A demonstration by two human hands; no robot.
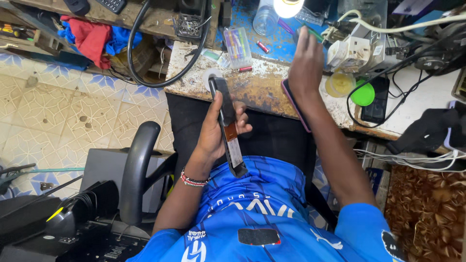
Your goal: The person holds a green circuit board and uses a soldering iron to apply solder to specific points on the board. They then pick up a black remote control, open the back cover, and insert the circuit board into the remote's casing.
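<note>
Opened phone [227, 127], back panel off, held edge-on over the lap, just below the bench edge. Left hand [213, 131] wraps it, fingers closed around its sides. Right hand [306, 60] raised over the worn workbench [257, 87], fingers pinched on a thin green tool [313, 33]. Pen case [237, 46] lies nearby; green lid [363, 93] right of wrist.

Single head-worn view; looks steeply down, close over lap and workbench [262, 87]
</note>
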